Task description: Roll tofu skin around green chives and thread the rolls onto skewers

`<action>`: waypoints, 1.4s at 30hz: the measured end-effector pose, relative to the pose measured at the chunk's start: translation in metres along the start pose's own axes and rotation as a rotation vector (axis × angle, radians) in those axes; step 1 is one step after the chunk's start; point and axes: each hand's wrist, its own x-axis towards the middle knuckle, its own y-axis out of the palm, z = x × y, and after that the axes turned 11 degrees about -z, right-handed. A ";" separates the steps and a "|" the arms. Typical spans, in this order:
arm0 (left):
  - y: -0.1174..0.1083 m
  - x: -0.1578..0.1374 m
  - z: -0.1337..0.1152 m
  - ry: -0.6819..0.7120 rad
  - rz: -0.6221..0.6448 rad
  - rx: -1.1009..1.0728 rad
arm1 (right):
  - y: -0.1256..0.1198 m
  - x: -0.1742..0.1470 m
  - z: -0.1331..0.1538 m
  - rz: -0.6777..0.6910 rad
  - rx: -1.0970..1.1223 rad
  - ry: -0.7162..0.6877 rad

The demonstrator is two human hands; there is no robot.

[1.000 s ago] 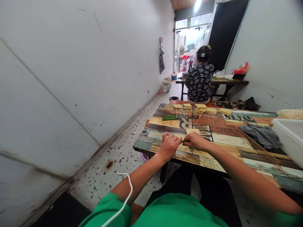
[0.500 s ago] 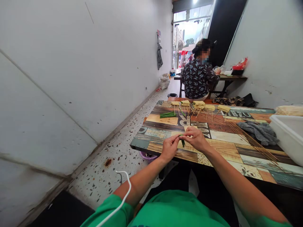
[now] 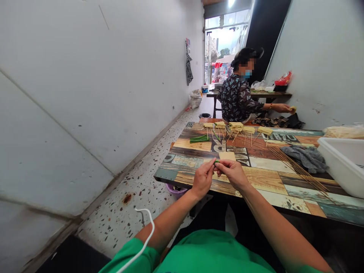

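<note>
My left hand (image 3: 202, 178) and my right hand (image 3: 231, 172) meet over the table's near edge, fingertips pinched together. Between them is a small bunch of green chives (image 3: 216, 162), mostly hidden by the fingers. Just beyond my knuckles lies a flat pale-yellow sheet (image 3: 227, 156), perhaps tofu skin. Farther left, a neat bundle of chives (image 3: 199, 139) rests on the wood-patterned table (image 3: 264, 178). Along the far side are several pale-yellow rolls on sticks (image 3: 248, 129).
Long bamboo skewers (image 3: 301, 168) lie at right beside a grey cloth (image 3: 305, 157) and a white tub (image 3: 337, 163). A co-worker (image 3: 237, 94) sits beyond the table, one arm stretched right, holding something yellowish. A purple basin (image 3: 175, 190) stands below the left edge.
The chives hung below my fingers before; now only a short green bit shows between them. More of the pale sheet is visible. The co-worker has turned and reached out to the right.
</note>
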 end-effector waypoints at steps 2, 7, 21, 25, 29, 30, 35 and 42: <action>-0.003 0.001 0.000 0.072 0.046 0.027 | 0.001 -0.005 -0.004 -0.012 0.068 0.076; -0.015 0.001 0.002 0.114 0.207 0.078 | -0.004 -0.011 -0.015 0.025 0.089 0.232; -0.036 -0.021 0.006 -0.243 0.340 -0.155 | -0.007 -0.039 -0.044 0.042 0.109 0.235; -0.046 -0.021 0.003 -0.514 0.396 -0.257 | -0.008 -0.045 -0.041 0.080 0.004 0.165; -0.050 -0.023 0.006 -0.699 0.362 -0.320 | -0.010 -0.047 -0.044 0.113 -0.090 0.119; -0.049 -0.023 0.008 -0.701 0.350 -0.313 | -0.010 -0.045 -0.045 0.117 -0.113 0.106; -0.044 -0.005 0.019 -0.532 0.313 -0.131 | -0.015 -0.020 -0.042 0.192 -0.272 0.048; -0.023 0.027 0.049 -0.266 0.243 0.030 | -0.019 0.027 -0.045 0.159 -0.518 -0.217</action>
